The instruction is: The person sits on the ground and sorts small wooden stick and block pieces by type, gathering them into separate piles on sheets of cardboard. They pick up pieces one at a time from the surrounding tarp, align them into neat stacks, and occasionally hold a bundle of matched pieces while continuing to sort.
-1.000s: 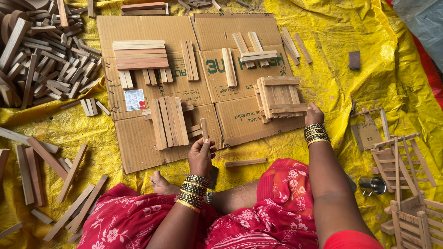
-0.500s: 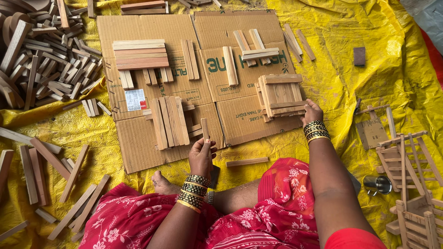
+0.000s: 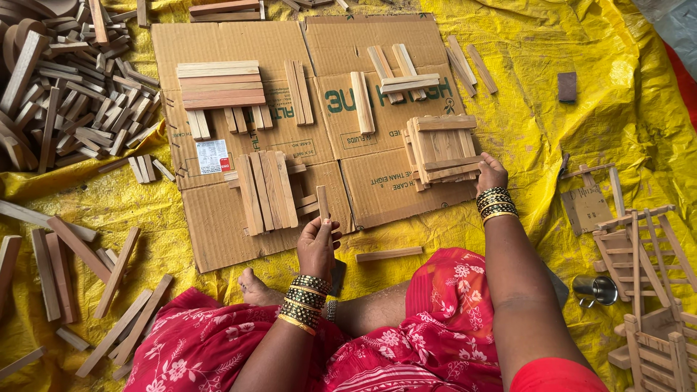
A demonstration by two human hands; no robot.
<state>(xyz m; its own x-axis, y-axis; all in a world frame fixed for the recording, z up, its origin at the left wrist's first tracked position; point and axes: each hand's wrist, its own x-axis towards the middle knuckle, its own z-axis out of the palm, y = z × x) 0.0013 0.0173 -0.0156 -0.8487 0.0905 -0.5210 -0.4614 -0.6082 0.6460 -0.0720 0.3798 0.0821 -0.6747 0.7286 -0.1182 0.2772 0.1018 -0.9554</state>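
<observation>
I sit on the floor before a flattened brown cardboard sheet [image 3: 218, 218] on a yellow tarp. My left hand [image 3: 317, 247] holds a short wooden slat [image 3: 322, 203] upright near the sheet's front edge. My right hand [image 3: 491, 173] grips the lower right corner of a small wooden pallet-like frame [image 3: 441, 147] lying on the cardboard. A row of slats [image 3: 265, 190] lies laid side by side left of my left hand. Another stack of longer slats [image 3: 220, 84] rests at the back left of the cardboard.
A heap of loose wood pieces [image 3: 58, 94] fills the upper left. Several long slats [image 3: 65, 268] lie at the left. Finished wooden frames [image 3: 646, 290] and a small metal cup [image 3: 597, 288] stand at the right. One slat [image 3: 388, 254] lies by my knee.
My right hand has stayed on the frame's corner and my left hand has kept its slat; both barely moved. The view shifted slightly.
</observation>
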